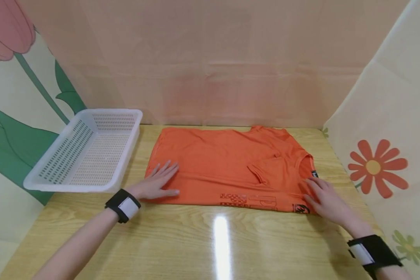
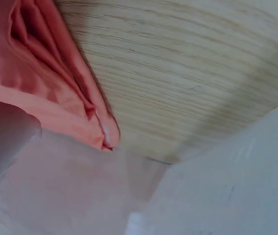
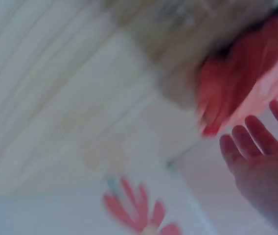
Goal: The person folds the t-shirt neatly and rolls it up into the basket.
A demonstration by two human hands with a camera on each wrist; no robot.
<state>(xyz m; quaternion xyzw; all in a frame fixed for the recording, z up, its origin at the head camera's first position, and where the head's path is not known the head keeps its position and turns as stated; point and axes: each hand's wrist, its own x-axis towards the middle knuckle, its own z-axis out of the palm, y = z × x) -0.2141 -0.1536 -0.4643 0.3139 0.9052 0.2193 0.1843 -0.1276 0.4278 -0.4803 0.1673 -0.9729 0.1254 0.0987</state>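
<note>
Folding of the orange T-shirt (image 1: 210, 151) looks partly done. The garment lies on the table (image 1: 182, 241), to the right of the white perforated plastic basket (image 1: 73, 188), its hem end to the left and its collar (image 1: 303, 156) to the right. Its near side appears turned inward: a long layer edge runs from left to right across the cloth, the dark printed lettering (image 1: 248, 200) sits along the near edge, and one sleeve (image 1: 266, 171) lies on top of the body. This strip looks fairly flat, with small creases around the sleeve and collar.

The far side seems not yet brought in, since the other sleeve (image 1: 271, 133) lies bunched along the far edge. The shirt also stretches at what seems its full length, so any doubling from hem to collar remains undone, and it is outside the basket.

Both hands are free of any grip. The left hand (image 1: 157, 184) rests with fingers spread on the near left part of the shirt. The right hand (image 1: 325, 198) is at the near right corner by the collar, fingers loosely extended; whether its fingertips touch the cloth, I cannot tell.
</note>
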